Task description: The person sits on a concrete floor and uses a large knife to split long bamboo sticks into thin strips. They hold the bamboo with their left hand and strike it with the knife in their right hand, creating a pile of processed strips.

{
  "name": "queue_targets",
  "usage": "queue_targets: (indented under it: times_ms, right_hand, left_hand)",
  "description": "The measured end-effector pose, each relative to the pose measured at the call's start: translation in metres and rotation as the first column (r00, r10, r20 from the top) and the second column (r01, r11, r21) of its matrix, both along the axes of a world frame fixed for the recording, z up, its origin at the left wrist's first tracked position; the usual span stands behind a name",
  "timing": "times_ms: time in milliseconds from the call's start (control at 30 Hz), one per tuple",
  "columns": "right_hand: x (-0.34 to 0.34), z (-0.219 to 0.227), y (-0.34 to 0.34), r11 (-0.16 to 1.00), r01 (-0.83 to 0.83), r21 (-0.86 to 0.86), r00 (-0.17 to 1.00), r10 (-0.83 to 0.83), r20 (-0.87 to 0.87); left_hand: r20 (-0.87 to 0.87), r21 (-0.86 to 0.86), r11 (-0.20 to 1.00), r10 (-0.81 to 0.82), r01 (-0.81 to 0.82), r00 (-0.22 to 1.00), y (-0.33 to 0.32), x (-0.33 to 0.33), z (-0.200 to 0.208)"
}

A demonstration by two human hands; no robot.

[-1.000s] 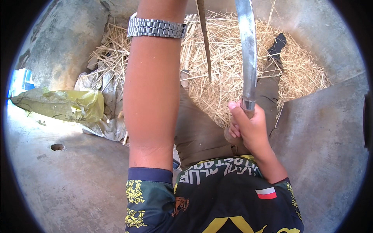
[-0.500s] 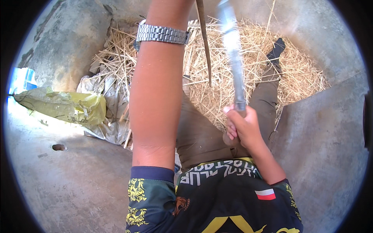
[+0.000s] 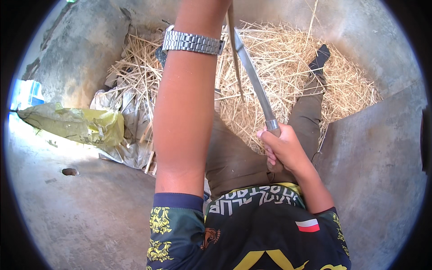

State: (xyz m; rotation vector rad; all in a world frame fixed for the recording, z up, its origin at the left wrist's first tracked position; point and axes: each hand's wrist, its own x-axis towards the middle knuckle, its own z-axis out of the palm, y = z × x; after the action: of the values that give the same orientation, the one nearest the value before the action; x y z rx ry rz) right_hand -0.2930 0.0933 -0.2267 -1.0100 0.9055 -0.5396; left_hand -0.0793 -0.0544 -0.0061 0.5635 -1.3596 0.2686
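Note:
In my right hand (image 3: 281,148) I grip the handle of a machete (image 3: 255,78), fingers wrapped round it and thumb along the top. Its long blade slants up and to the left. The blade's far end meets or overlaps a thin brown strip (image 3: 236,58), perhaps wood or bamboo, which hangs point down from the top edge; whether they touch I cannot tell. My left arm reaches up past a metal-banded watch (image 3: 193,42). Only the base of my left hand (image 3: 204,15) shows, beside the strip; its fingers are cut off by the top edge.
Pale straw-like shavings (image 3: 279,72) cover the floor around my outstretched legs (image 3: 306,112). At left lie a yellow translucent plastic bag (image 3: 105,126) and crumpled grey-white sheeting (image 3: 128,155). Grey concrete-like walls (image 3: 378,49) surround the spot. A small hole (image 3: 70,172) shows in the left surface.
The machete blade has swung from nearly upright over to the left, against or across the strip. My left arm has shifted slightly right and down.

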Motion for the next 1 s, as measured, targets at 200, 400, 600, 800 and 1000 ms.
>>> queue_targets:
  times_ms: [200, 400, 600, 800, 1000]
  right_hand:
    - [-0.010, 0.014, 0.002, 0.993, 0.004, -0.117, 0.999, -0.008, -0.035]
    - [0.000, 0.006, 0.012, 0.995, 0.035, 0.092, 0.995, -0.044, 0.092]
    - [-0.013, 0.023, -0.002, 0.995, 0.082, 0.061, 0.993, -0.086, 0.080]
    - [-0.004, 0.005, 0.017, 0.999, 0.045, 0.026, 0.998, -0.046, 0.031]
    - [-0.011, 0.003, 0.014, 0.999, 0.005, 0.044, 1.000, -0.005, 0.006]
  left_hand:
    - [-0.136, 0.184, 0.966, -0.160, 0.184, 0.978, 0.019, -0.008, 0.001]
    - [-0.186, 0.223, 0.968, -0.072, 0.114, 0.980, 0.022, -0.014, 0.002]
    - [-0.175, 0.145, 0.982, -0.098, 0.124, 0.980, 0.023, -0.007, -0.001]
    - [-0.137, 0.124, 0.990, -0.049, 0.066, 0.989, 0.017, -0.005, -0.002]
    - [-0.264, 0.117, 0.972, -0.167, 0.203, 0.950, 0.019, -0.002, -0.005]
